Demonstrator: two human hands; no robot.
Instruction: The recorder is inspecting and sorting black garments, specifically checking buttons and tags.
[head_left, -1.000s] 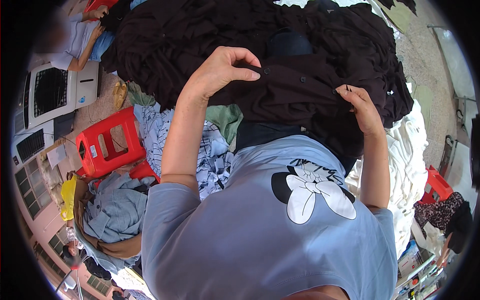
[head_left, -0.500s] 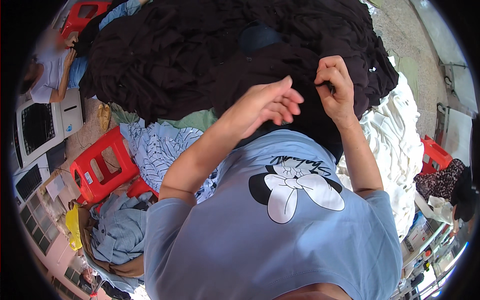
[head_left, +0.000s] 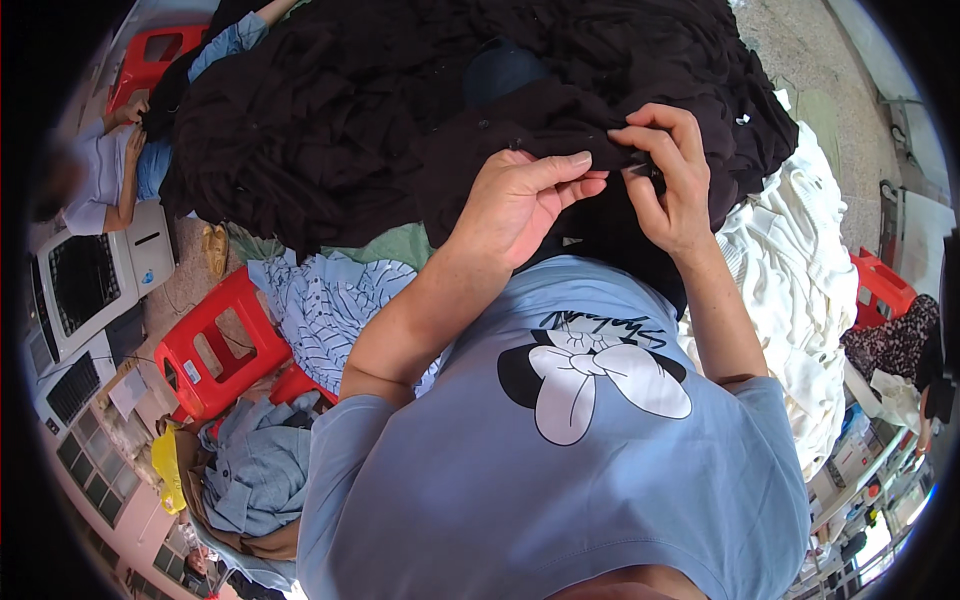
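A large heap of dark brown-black garments [head_left: 330, 110] fills the space in front of me. My left hand [head_left: 525, 195] is closed, thumb laid against the bent fingers, on an edge of dark cloth. Just to its right, my right hand [head_left: 672, 180] is curled with thumb and fingers pinched at the same cloth. A small dark thing shows between those fingertips, too little to name. The fingertips of both hands are close together over a dark garment drawn up from the heap near my lap.
White knit garments [head_left: 790, 270] lie at my right. On the left are a striped shirt [head_left: 335, 310], a red stool [head_left: 220, 345] and a bag of blue-grey clothes [head_left: 255, 470]. Another person [head_left: 95, 180] works at the far left. A red stool [head_left: 880, 285] stands at the right.
My left hand has gone from loose, spread fingers to a closed grip on the dark cloth. My right hand has stayed nearly in place, its fingertips now closer to the left hand's.
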